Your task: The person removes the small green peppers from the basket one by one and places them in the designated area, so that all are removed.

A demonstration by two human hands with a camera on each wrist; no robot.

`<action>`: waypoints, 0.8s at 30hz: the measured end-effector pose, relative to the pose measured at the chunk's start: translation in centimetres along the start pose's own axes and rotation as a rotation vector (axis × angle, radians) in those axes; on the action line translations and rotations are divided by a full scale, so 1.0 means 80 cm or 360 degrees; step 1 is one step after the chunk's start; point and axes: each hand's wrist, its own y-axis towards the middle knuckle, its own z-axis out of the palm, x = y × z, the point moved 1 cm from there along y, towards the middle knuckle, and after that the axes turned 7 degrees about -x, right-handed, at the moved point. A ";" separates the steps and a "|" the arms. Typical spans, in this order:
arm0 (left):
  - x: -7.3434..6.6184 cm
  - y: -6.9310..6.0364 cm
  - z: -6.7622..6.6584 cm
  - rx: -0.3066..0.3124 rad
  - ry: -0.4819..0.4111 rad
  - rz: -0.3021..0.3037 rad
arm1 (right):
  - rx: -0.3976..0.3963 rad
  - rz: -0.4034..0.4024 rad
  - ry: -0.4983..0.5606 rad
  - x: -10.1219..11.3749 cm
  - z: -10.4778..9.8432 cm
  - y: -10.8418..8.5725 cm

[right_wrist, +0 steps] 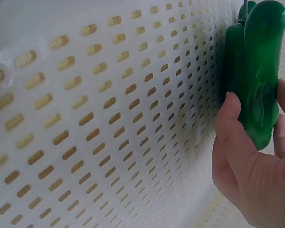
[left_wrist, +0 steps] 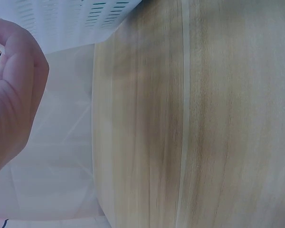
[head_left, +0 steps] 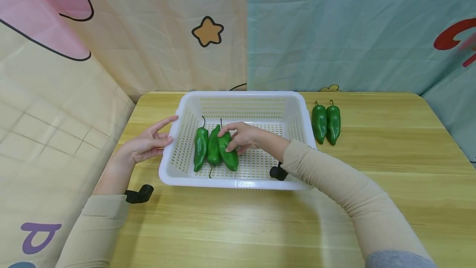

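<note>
In the head view, three green peppers lie side by side inside a white plastic basket (head_left: 238, 184): a left pepper (head_left: 201, 149), a middle pepper (head_left: 213, 148) with its stem toward me, and a right pepper (head_left: 229, 158). My right hand (head_left: 245, 136) reaches in over the basket's right side and grips the right pepper between thumb and fingers. The right wrist view shows this pepper (right_wrist: 263, 61) close up, with the thumb on one side and fingers on the other. My left hand (head_left: 146, 144) touches the basket's left rim with its fingers fairly straight.
Two more green peppers (head_left: 326, 123) lie on the wooden table (head_left: 386, 152), to the right of the basket. Printed curtains (head_left: 342, 32) hang behind the table and at its sides. A black wrist mount (head_left: 139, 194) sticks out from the left wrist.
</note>
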 end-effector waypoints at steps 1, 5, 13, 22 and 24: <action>0.000 0.000 0.000 0.0002 0.0002 0.0003 | 0.0005 -0.0001 0.0001 0.001 0.000 -0.001; 0.000 0.000 0.001 0.0000 0.0011 0.0004 | 0.0027 -0.0015 0.0019 0.005 0.000 -0.004; -0.001 0.001 0.000 -0.0031 0.0012 -0.0012 | 0.0070 -0.0061 0.0104 0.016 -0.004 -0.013; 0.000 0.001 -0.001 -0.0043 0.0004 -0.0020 | 0.0106 -0.0097 0.0189 0.027 -0.010 -0.025; 0.000 0.001 -0.001 -0.0054 0.0013 -0.0023 | 0.0106 -0.0118 0.0197 0.029 -0.011 -0.028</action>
